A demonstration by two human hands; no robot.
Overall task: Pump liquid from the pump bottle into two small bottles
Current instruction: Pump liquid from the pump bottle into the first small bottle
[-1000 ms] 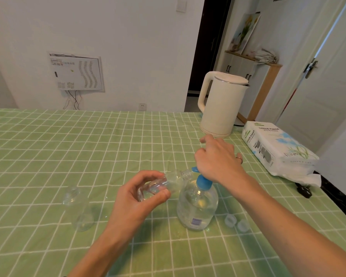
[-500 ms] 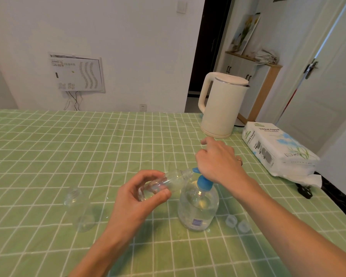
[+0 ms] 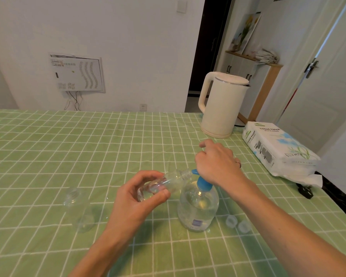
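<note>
Right hand (image 3: 216,162) has sunk slightly, grip curled over the pump head (image 3: 203,182); left hand (image 3: 135,198) pinches the tilted small bottle (image 3: 171,179).

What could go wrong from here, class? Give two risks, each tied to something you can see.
The left hand holds the small bottle tilted, its narrow mouth at the blue nozzle: a small slip and liquid lands on the tablecloth. The right hand presses the pump bottle from above with its base unheld: it might tip.

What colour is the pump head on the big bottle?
Blue; the pump head shows in the head view, under the right hand.
</note>
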